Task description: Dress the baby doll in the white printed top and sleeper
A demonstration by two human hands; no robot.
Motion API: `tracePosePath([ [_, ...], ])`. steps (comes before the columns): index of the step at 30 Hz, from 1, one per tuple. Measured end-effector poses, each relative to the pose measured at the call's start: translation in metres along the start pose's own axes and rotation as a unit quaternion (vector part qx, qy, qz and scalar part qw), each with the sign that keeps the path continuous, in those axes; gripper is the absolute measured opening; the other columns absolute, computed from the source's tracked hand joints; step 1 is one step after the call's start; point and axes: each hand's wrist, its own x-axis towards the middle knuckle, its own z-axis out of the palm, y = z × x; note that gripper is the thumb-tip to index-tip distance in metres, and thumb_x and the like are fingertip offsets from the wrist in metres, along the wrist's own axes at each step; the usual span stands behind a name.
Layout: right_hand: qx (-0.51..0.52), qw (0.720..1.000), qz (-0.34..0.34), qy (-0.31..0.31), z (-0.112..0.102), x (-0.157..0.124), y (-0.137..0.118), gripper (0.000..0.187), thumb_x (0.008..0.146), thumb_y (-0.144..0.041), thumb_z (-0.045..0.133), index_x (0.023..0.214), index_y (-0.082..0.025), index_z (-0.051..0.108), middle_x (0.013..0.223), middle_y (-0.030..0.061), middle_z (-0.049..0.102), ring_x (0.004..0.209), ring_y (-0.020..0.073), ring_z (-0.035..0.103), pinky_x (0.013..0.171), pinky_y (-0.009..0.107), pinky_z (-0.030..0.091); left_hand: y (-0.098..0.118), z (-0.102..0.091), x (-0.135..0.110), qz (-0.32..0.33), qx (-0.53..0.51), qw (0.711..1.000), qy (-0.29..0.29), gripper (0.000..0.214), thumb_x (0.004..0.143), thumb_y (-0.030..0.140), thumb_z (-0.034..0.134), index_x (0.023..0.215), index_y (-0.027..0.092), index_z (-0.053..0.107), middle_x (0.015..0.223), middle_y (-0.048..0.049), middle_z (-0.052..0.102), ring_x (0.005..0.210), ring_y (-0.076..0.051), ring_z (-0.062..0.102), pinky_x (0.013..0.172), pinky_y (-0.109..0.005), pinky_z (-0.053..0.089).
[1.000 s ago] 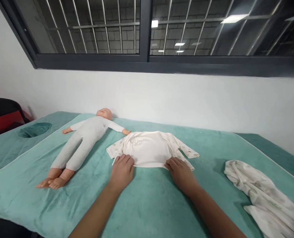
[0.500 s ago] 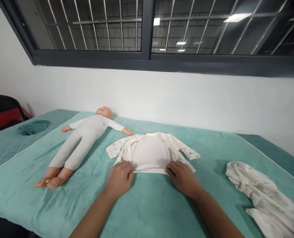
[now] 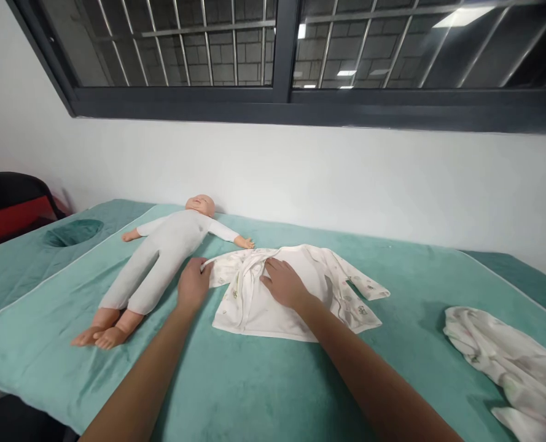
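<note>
One bare left hand (image 3: 194, 285) and one bare right hand (image 3: 287, 283), two in all; one white-suited, peach-coloured baby doll (image 3: 174, 236); one long-sleeved, printed white shirt (image 3: 268, 316); one crumpled, printed white cloth (image 3: 500, 347); one teal, plush-covered bed (image 3: 254, 387) with one round hollow (image 3: 74, 233); one dark-grey-framed window (image 3: 282, 101) with two visible glass panes (image 3: 196, 58).
</note>
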Motion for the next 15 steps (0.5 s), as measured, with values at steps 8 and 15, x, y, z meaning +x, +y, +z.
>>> tracePosePath([
  [8,-0.003,1.000,0.017,-0.004,0.016,0.036,0.003,0.059,0.096,-0.053,0.036,0.144,-0.019,0.042,0.154,0.0104,0.036,0.143,0.0259,0.028,0.117,0.049,0.015,-0.003,0.008,0.025,0.032,-0.034,0.990,0.135,0.023,0.093,0.029,0.039,0.099,0.018,0.058,0.102,-0.0087,0.059,0.099,-0.024,0.057,0.090,-0.038,0.047],
  [15,-0.048,0.995,0.064,-0.053,0.021,0.047,-0.004,0.066,0.095,-0.054,0.031,0.149,-0.016,0.036,0.156,0.0122,0.032,0.147,0.0319,0.016,0.115,0.058,0.007,0.007,0.005,0.024,0.014,-0.010,0.993,0.117,0.024,0.095,0.020,0.036,0.109,0.016,0.054,0.112,-0.0085,0.057,0.107,-0.024,0.055,0.088,-0.035,0.047],
])
